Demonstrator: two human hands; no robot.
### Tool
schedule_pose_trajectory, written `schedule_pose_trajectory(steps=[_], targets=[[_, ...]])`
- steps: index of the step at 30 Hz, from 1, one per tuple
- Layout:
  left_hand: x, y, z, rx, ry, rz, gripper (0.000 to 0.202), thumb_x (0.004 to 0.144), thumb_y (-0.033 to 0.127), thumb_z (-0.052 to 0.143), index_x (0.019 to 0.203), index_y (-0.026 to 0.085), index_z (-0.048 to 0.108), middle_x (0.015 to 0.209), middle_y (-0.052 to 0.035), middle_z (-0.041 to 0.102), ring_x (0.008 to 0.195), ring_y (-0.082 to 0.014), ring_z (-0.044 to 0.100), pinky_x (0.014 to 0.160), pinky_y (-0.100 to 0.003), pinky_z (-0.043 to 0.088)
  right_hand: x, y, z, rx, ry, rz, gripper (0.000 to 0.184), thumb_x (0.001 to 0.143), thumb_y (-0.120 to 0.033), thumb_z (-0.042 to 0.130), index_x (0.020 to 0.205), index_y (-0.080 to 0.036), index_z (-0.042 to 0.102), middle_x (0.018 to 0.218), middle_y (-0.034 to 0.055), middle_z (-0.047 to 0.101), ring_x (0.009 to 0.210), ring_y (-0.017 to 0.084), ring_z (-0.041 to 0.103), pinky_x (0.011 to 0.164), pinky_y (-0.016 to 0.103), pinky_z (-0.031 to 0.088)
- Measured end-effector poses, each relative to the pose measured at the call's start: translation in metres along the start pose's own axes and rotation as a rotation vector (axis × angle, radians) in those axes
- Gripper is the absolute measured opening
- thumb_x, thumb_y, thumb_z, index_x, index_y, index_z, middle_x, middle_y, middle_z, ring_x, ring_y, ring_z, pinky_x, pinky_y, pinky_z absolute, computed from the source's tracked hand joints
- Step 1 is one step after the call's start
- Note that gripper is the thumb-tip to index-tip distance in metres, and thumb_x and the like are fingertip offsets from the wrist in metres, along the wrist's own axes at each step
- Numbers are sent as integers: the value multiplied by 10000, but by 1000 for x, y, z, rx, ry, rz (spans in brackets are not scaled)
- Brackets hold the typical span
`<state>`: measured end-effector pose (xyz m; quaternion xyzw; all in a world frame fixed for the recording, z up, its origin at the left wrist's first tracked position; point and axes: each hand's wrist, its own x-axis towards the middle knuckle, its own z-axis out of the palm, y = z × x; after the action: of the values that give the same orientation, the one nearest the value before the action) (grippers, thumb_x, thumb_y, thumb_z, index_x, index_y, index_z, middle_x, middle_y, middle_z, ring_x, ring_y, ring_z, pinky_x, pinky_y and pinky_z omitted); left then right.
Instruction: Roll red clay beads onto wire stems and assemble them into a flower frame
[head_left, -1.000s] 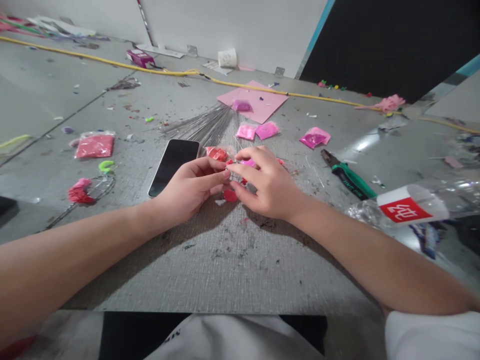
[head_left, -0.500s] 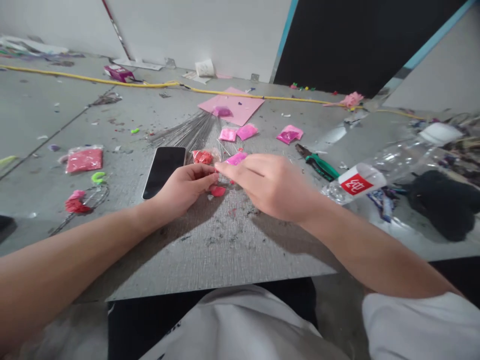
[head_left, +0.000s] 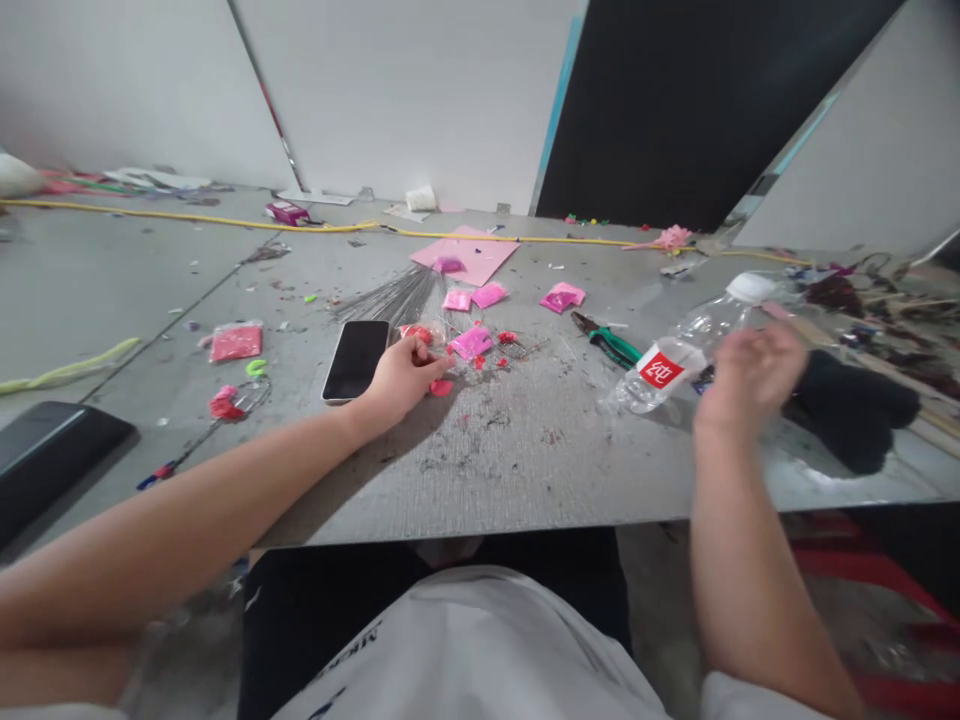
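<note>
My left hand point(head_left: 409, 375) rests on the table beside a black-screened phone point(head_left: 356, 362). Its thumb and fingertips are pinched together, and whatever they hold is too small to make out. Just by those fingertips lies a flat red piece point(head_left: 440, 388), with a clear packet of red material point(head_left: 415, 333) behind the hand. A bright pink packet point(head_left: 471, 342) sits a little to the right, among small red bits point(head_left: 507, 338) and thin wires. My right hand point(head_left: 754, 370), smeared by motion, is raised at the right in front of a clear plastic bottle point(head_left: 664, 372).
Green-handled pliers point(head_left: 619, 345) lie left of the bottle. Several pink packets point(head_left: 562, 297), a bundle of thin wires point(head_left: 397, 288) and a pink sheet point(head_left: 480, 255) are farther back. A yellow cable point(head_left: 300, 228) crosses behind. A dark cloth-like item point(head_left: 855, 410) lies right.
My right hand has left the spot beside my left hand and swung right to the bottle. My left hand stays by the red pieces. The view has shifted, showing more of the left side.
</note>
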<state>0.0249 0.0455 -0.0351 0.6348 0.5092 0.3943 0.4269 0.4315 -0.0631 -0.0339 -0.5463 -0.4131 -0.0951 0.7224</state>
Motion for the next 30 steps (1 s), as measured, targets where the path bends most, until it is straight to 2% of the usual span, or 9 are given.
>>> schedule_pose_trajectory(steps=[3,6,12,16,18,20,23,26,30], targets=[[0,-6,0,88,22,50,426,792,368,797,684,209,417,604,36,508,577,-112,469,567,-274,347,-19,19,17,43,-136,180,821,666,-624,811,1316,-228,504,1118,104,692,1014,296,701,934,512,556],[-1,-10,1,163,22,95,344,817,399,763,714,203,498,635,19,558,601,-127,488,593,-286,355,-26,16,28,-46,-249,309,931,596,-485,887,1394,-214,491,1150,91,710,996,245,703,1002,456,531],[-6,-10,8,343,38,193,256,898,382,641,744,198,553,720,-35,639,690,-172,559,687,-316,415,-39,5,16,-134,-251,435,753,556,-530,878,1170,-181,615,959,44,702,821,212,657,908,430,542],[-20,-3,-1,524,96,281,190,920,357,582,929,181,652,1097,-145,694,1063,-285,602,977,-400,424,-50,-2,9,-74,-267,460,735,554,-556,860,1138,-205,583,927,21,686,794,207,653,871,414,554],[-26,0,-14,618,157,287,356,906,427,603,1152,176,659,1391,-205,588,1334,-400,442,1128,-519,295,-53,-6,10,-53,-264,463,709,547,-538,866,1105,-212,575,930,34,686,811,219,655,875,416,552],[-29,1,-31,692,220,247,551,905,509,589,1352,187,584,1547,-231,466,1454,-483,256,1159,-634,154,-53,-9,12,-32,-260,464,690,545,-524,868,1085,-224,560,939,49,690,825,232,657,876,418,551],[-25,-1,-56,754,235,167,779,898,605,565,1534,178,425,1407,-259,603,1438,-523,261,1128,-703,100,-53,-11,15,-4,-259,469,674,541,-520,862,1063,-233,546,936,58,692,827,241,658,871,419,551],[-18,-5,-69,775,194,150,799,903,642,548,1567,227,390,1319,-206,683,1431,-509,307,1133,-718,80,-54,-12,16,16,-259,472,670,535,-515,862,1053,-224,550,920,54,686,825,239,659,869,412,549],[-13,-12,-72,750,192,177,755,901,647,553,1537,257,436,1345,-181,667,1356,-480,422,1120,-693,228,-54,-10,17,45,-254,471,694,530,-501,867,1083,-212,564,916,28,680,816,214,653,891,400,541]])
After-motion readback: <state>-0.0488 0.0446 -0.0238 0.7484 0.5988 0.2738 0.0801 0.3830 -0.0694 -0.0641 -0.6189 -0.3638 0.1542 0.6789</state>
